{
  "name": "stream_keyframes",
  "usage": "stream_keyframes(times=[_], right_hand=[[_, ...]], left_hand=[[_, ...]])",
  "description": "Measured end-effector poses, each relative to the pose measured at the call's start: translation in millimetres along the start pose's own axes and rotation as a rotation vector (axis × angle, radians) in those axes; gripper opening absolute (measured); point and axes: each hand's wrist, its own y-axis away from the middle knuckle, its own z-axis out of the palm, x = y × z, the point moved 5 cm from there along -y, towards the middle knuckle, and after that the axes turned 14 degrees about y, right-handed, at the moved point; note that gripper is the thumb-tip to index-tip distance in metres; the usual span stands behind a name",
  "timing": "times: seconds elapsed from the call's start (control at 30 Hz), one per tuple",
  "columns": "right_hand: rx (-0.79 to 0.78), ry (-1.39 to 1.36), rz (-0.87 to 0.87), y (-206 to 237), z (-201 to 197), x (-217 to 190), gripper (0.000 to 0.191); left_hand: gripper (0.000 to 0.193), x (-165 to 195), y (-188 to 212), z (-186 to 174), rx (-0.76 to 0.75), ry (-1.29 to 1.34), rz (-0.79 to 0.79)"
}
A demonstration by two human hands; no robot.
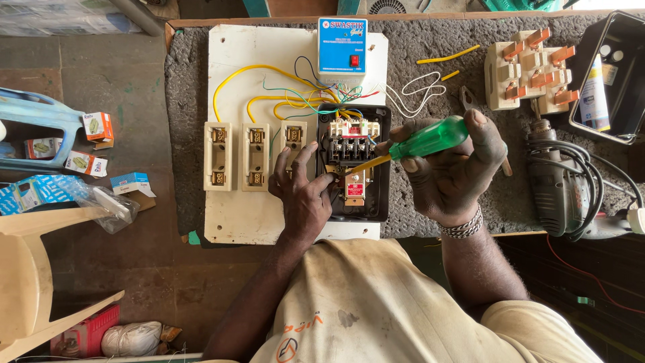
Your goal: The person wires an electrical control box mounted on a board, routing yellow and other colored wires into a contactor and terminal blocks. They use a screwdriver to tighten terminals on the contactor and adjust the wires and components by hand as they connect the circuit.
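Black starter box [383,161] holds a contactor [349,141]; right hand [457,168] grips green screwdriver [420,141], left hand [302,195] spread on it

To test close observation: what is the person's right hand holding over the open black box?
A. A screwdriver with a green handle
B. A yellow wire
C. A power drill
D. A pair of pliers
A: the right hand closes around a green-handled screwdriver, its yellow shaft angled down into the black box.

Green-handled screwdriver [416,142] slants, its yellow shaft seemingly reaching into the open black starter box [354,163].
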Motion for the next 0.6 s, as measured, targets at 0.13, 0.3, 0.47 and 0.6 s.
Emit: stream_keyframes(times=[0.13,0.3,0.47,0.6], right_hand=[[-0.016,-0.004,-0.016,-2.7,-0.2,-2.1,0.074],[-0.026,-0.003,-0.021,-3.2,-1.0,-5.4,0.073],[-0.012,-0.002,-0.029,-2.0,1.6,-3.1,0.075],[-0.015,0.019,-0.042,0.1,1.0,-2.9,0.074]], left_hand=[[0.024,0.0,0.4,0.1,0.002,0.008,0.006],[0.024,-0.5,0.9,0.1,-0.007,0.0,0.01],[0.023,-2.6,0.8,2.4,-0.026,-0.01,-0.016],[0.022,-3.0,1.8,2.5,-0.013,-0.003,-0.01]])
